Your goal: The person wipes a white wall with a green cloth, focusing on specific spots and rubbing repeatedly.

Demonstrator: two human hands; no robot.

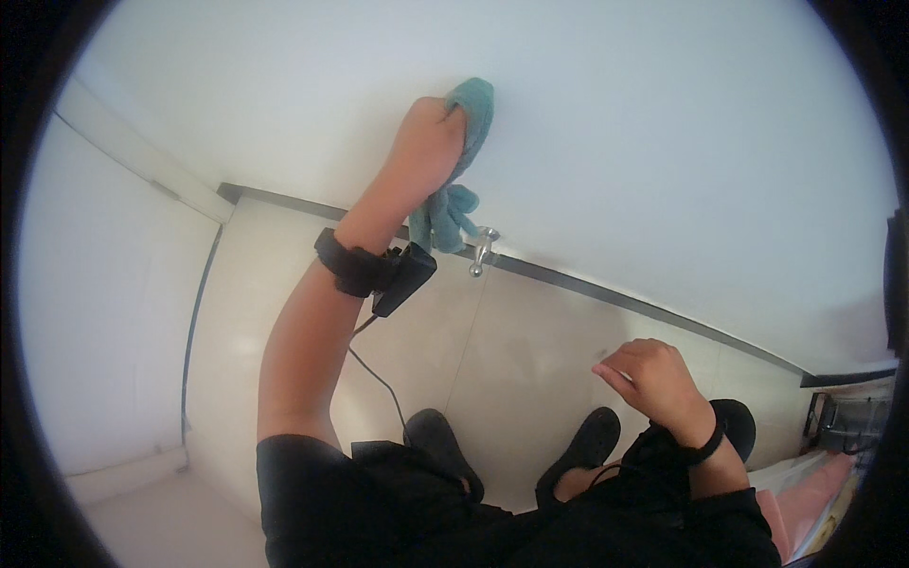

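My left hand (434, 138) presses a teal cloth (477, 106) against a broad white upright surface (639, 142). The cloth covers my fingers, and its loose folds hang below my wrist, beside a small chrome fitting (484, 250). A black strap with a box-shaped device (403, 278) is around my left forearm, and a thin cable runs down from it. Lower right, my right hand (657, 380) hovers over the floor, away from the white surface. Its fingers curl in loosely, with nothing visible in them. A black band (706, 444) circles that wrist.
A grey strip (589, 287) runs along the white surface's lower edge. My dark shoes (444, 451) stand on the pale tiled floor (525, 355). At left is a white door-like panel (121, 284). Pink material (813, 497) and a dark metal-framed object (845, 422) are at lower right.
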